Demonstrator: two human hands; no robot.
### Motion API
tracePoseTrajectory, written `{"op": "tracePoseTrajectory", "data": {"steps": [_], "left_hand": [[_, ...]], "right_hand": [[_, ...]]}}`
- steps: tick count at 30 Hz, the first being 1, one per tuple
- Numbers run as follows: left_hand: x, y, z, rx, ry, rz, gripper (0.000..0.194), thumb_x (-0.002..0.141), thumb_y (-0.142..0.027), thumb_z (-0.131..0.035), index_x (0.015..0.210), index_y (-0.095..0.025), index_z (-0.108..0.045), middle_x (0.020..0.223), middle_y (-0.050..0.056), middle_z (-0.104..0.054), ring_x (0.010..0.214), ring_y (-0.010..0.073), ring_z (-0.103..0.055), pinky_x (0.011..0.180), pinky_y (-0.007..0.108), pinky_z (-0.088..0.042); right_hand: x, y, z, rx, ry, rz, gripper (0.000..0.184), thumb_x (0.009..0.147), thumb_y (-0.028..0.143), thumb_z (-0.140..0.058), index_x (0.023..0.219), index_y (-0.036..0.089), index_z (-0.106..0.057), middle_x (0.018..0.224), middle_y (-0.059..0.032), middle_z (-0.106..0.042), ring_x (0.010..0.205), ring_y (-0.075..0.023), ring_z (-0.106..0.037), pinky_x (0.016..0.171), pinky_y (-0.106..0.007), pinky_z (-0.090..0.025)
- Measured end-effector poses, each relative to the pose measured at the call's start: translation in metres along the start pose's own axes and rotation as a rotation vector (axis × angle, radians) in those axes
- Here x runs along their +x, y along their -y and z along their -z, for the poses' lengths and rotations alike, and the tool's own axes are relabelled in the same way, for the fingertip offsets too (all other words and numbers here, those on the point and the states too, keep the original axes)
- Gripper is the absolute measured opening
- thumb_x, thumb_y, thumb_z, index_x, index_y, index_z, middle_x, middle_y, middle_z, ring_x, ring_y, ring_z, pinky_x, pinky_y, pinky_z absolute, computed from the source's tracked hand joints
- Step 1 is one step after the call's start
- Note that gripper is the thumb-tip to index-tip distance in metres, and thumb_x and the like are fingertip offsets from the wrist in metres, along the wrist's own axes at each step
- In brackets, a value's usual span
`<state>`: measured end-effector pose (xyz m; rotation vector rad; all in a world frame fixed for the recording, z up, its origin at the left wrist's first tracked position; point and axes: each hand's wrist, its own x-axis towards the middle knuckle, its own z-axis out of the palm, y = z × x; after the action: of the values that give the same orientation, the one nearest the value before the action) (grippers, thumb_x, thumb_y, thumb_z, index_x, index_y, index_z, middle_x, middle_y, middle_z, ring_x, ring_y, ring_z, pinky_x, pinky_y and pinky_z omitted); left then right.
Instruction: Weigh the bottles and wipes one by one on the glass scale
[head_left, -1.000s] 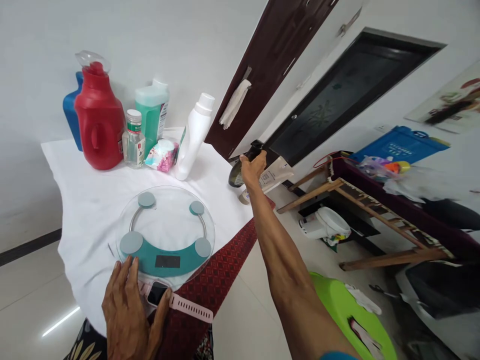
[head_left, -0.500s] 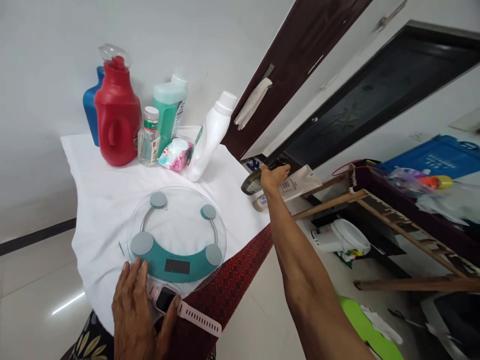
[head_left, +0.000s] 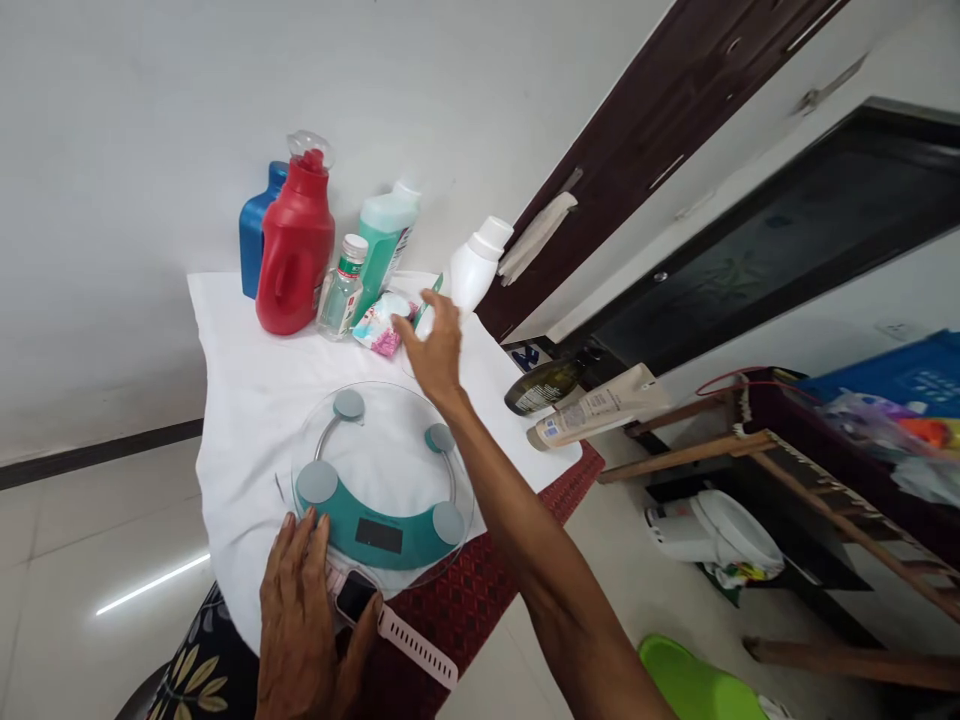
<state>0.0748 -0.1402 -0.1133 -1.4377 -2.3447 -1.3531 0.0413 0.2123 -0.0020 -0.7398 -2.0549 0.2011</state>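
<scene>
My left hand (head_left: 304,620) lies flat at the table's near edge, fingers stretched and touching the near edge of a round glass weighing scale (head_left: 416,540). Beside its thumb lies a smartwatch (head_left: 356,597) with a pale pink strap, which the thumb touches. My right hand (head_left: 435,350) reaches across the scale, thumb and fingers apart, nothing in it. Just behind it are a white bottle (head_left: 474,275), partly covered by the fingers, and a small pink and blue packet (head_left: 384,325). Whether the hand touches either one I cannot tell.
Left of the packet stand a clear jar (head_left: 341,298), a green bottle (head_left: 386,240), a red jug (head_left: 296,250) and a blue bottle (head_left: 255,245). A dark bottle (head_left: 547,385) and a beige tube (head_left: 600,405) lie at the right edge of the white cloth (head_left: 240,400).
My right hand has left the dark bottle and moved left to the white bottle and packet. The view has shifted. My left hand stays by the scale and watch.
</scene>
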Motion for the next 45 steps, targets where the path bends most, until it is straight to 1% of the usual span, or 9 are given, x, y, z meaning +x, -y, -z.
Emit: {"op": "tracePoseTrajectory", "data": {"steps": [4, 9, 12, 18, 23, 29, 34, 38, 45], "left_hand": [[-0.001, 0.001, -0.005, -0.01, -0.053, -0.002, 0.087, 0.104, -0.038, -0.065, 0.176, -0.016, -0.022, 0.167, 0.024, -0.046, 0.163, 0.0415, -0.035, 0.125, 0.061, -0.041], [-0.002, 0.001, -0.013, -0.016, -0.118, 0.0, 0.081, 0.103, -0.036, -0.064, 0.174, -0.016, -0.029, 0.163, 0.022, -0.052, 0.161, 0.0403, -0.039, 0.124, 0.058, -0.042], [-0.003, 0.001, -0.016, -0.011, -0.12, 0.009, 0.08, 0.105, -0.04, -0.061, 0.174, -0.016, -0.027, 0.162, 0.022, -0.053, 0.159, 0.0408, -0.041, 0.121, 0.059, -0.044], [-0.003, -0.001, -0.012, -0.033, -0.108, 0.016, 0.08, 0.105, -0.039, -0.059, 0.175, -0.017, -0.025, 0.165, 0.022, -0.05, 0.161, 0.0408, -0.038, 0.123, 0.059, -0.042], [0.0, -0.002, -0.008, -0.05, -0.091, 0.029, 0.082, 0.105, -0.037, -0.061, 0.174, -0.016, -0.024, 0.164, 0.023, -0.049, 0.162, 0.0403, -0.036, 0.125, 0.061, -0.04], [0.001, -0.001, -0.001, -0.043, -0.05, 0.028, 0.083, 0.104, -0.038, -0.065, 0.173, -0.014, -0.025, 0.164, 0.024, -0.048, 0.161, 0.0413, -0.036, 0.124, 0.062, -0.042], [0.005, 0.0, 0.005, -0.035, -0.043, -0.032, 0.087, 0.102, -0.039, -0.067, 0.174, -0.016, -0.023, 0.164, 0.025, -0.046, 0.16, 0.0437, -0.037, 0.123, 0.064, -0.043], [0.006, 0.002, 0.006, -0.035, -0.04, -0.053, 0.089, 0.101, -0.04, -0.07, 0.173, -0.014, -0.024, 0.164, 0.026, -0.045, 0.162, 0.0444, -0.035, 0.126, 0.066, -0.04], [0.008, 0.002, 0.008, -0.017, -0.037, -0.076, 0.087, 0.101, -0.039, -0.07, 0.172, -0.014, -0.025, 0.163, 0.027, -0.046, 0.161, 0.0453, -0.036, 0.125, 0.068, -0.04]], "right_hand": [[0.019, 0.045, -0.059, -0.008, 0.011, -0.05, 0.059, 0.096, 0.042, -0.075, 0.145, 0.018, -0.053, 0.145, -0.0197, -0.063, 0.141, -0.0333, -0.056, 0.122, -0.055, -0.045], [0.053, 0.065, -0.096, 0.053, 0.015, -0.278, 0.076, 0.087, 0.041, -0.084, 0.147, 0.012, -0.047, 0.149, -0.0257, -0.057, 0.147, -0.0379, -0.05, 0.122, -0.058, -0.042], [0.07, 0.066, -0.114, 0.149, 0.008, -0.422, 0.062, 0.087, 0.045, -0.083, 0.132, 0.017, -0.053, 0.141, -0.0227, -0.063, 0.141, -0.0393, -0.055, 0.119, -0.062, -0.044], [0.083, 0.055, -0.126, 0.263, 0.011, -0.457, 0.029, 0.087, 0.04, -0.079, 0.1, 0.027, -0.055, 0.112, -0.0094, -0.073, 0.125, -0.0363, -0.064, 0.112, -0.064, -0.048], [0.062, 0.059, -0.089, 0.248, -0.008, -0.391, 0.028, 0.089, 0.045, -0.076, 0.091, 0.027, -0.056, 0.096, -0.0044, -0.073, 0.106, -0.0303, -0.071, 0.104, -0.055, -0.054], [0.03, 0.076, 0.021, 0.422, -0.088, -0.156, 0.037, 0.09, 0.059, -0.076, 0.1, 0.026, -0.064, 0.099, -0.0044, -0.075, 0.097, -0.0233, -0.073, 0.09, -0.04, -0.061], [-0.016, 0.093, 0.1, 0.401, -0.014, -0.167, 0.036, 0.088, 0.059, -0.081, 0.098, 0.025, -0.071, 0.095, -0.001, -0.077, 0.09, -0.0209, -0.073, 0.081, -0.037, -0.062], [-0.058, 0.095, 0.124, 0.392, 0.044, -0.255, 0.034, 0.084, 0.054, -0.087, 0.098, 0.026, -0.075, 0.095, 0.0001, -0.079, 0.09, -0.0217, -0.074, 0.083, -0.04, -0.064], [-0.086, 0.086, 0.124, 0.371, 0.018, -0.275, 0.037, 0.082, 0.058, -0.088, 0.094, 0.026, -0.072, 0.094, -0.0003, -0.079, 0.089, -0.0235, -0.074, 0.088, -0.045, -0.064]]}}
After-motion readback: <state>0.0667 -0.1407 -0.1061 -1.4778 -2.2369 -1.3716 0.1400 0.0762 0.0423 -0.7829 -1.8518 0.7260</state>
